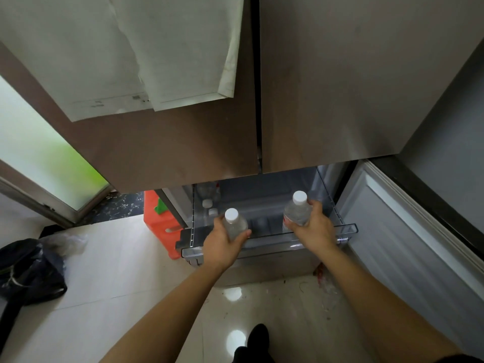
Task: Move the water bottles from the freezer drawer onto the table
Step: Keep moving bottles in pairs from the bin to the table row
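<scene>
Beyond the left hand (220,244), dim bottles (208,203) deep in the drawer (348,228) cannot be counted; the fridge doors (340,100) hide its rear.

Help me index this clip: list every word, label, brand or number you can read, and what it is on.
Nothing can be read.
The papers on the fridge door: small dark print, too blurred to read.
The right bottle, in the right hand: label with red marks, unreadable.
The left bottle, in the left hand: no text visible.
</scene>
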`<state>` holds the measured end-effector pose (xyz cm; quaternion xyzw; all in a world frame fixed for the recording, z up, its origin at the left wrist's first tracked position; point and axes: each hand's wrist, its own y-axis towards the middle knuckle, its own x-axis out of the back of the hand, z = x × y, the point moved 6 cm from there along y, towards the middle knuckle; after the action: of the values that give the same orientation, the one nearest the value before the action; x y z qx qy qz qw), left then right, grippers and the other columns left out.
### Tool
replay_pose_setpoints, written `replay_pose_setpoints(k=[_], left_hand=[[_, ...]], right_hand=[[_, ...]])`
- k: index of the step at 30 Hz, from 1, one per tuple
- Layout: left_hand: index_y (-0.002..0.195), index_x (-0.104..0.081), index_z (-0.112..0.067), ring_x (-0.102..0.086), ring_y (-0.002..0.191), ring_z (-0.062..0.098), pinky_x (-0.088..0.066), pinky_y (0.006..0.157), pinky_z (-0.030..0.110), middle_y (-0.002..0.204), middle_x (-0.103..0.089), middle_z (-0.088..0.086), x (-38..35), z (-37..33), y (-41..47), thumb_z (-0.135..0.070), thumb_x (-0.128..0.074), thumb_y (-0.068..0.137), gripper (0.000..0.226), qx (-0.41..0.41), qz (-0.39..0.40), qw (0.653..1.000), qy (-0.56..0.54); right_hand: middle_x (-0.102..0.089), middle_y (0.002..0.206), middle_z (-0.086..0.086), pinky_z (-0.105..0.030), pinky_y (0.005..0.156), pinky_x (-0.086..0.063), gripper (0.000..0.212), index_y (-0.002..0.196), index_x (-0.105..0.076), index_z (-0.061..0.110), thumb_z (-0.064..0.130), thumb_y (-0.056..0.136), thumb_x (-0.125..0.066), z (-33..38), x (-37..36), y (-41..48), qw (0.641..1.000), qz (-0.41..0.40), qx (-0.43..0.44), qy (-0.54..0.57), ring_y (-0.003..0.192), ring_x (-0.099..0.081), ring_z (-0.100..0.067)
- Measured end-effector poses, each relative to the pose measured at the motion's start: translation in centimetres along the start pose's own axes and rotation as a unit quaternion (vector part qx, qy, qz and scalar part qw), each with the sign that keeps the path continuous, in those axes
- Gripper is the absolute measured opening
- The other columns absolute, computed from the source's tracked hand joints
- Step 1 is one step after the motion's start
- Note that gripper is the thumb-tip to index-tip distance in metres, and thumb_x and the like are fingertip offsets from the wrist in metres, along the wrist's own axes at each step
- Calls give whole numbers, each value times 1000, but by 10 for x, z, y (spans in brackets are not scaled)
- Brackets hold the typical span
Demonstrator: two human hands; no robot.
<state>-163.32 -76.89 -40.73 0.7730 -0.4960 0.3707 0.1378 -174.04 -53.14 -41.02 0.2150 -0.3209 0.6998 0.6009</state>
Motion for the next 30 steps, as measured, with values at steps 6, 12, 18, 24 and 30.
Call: replay_pose_setpoints(k=[6, 12, 18, 24, 30], left_hand=[[129, -29, -27, -56, 117, 21, -46, 97, 32, 122, -49, -7, 35, -30, -29, -41, -80, 78, 73, -31, -111, 981, -155], [130, -28, -44, -52, 116, 0, -45, 102, 23, 125, -46, -23, 88, -66, -105, -34, -80, 81, 72, -87, -215, 947, -224], [139, -36, -34, -49, 113, -19, -44, 88, 3, 127, -50, -31, 129, -47, -207, -23, -78, 82, 72, -56, -298, 924, -232], [145, -42, -25, -58, 115, -5, -54, 94, 28, 129, -60, -18, 184, 4, -286, -21, -76, 85, 69, -25, -360, 904, -227], [146, -42, -26, -62, 112, 5, -52, 100, 42, 129, -62, -7, 257, 82, -364, -19, -76, 86, 70, 5, -409, 880, -242]], right_hand=[[-59, 128, 2, -41, 90, -53, 74, 131, -35, 35, 49, 75, -82, 35, 30, -41, 983, -54, 89, 152, 112, -60, -24], [-47, 142, 13, -41, 101, -48, 77, 141, -34, 49, 52, 78, -78, 88, 48, -105, 939, -18, 221, 263, 129, -48, -13], [-45, 146, 7, -25, 97, -42, 80, 141, -26, 50, 52, 78, -75, 125, 15, -186, 899, 118, 273, 322, 131, -47, -11], [-42, 146, 13, -34, 103, -47, 72, 134, -27, 63, 47, 84, -76, 143, -45, -276, 876, 193, 294, 330, 131, -46, -8], [-40, 147, 13, -41, 105, -48, 72, 143, -26, 59, 46, 88, -71, 185, -98, -368, 867, 218, 331, 302, 132, -45, -10]])
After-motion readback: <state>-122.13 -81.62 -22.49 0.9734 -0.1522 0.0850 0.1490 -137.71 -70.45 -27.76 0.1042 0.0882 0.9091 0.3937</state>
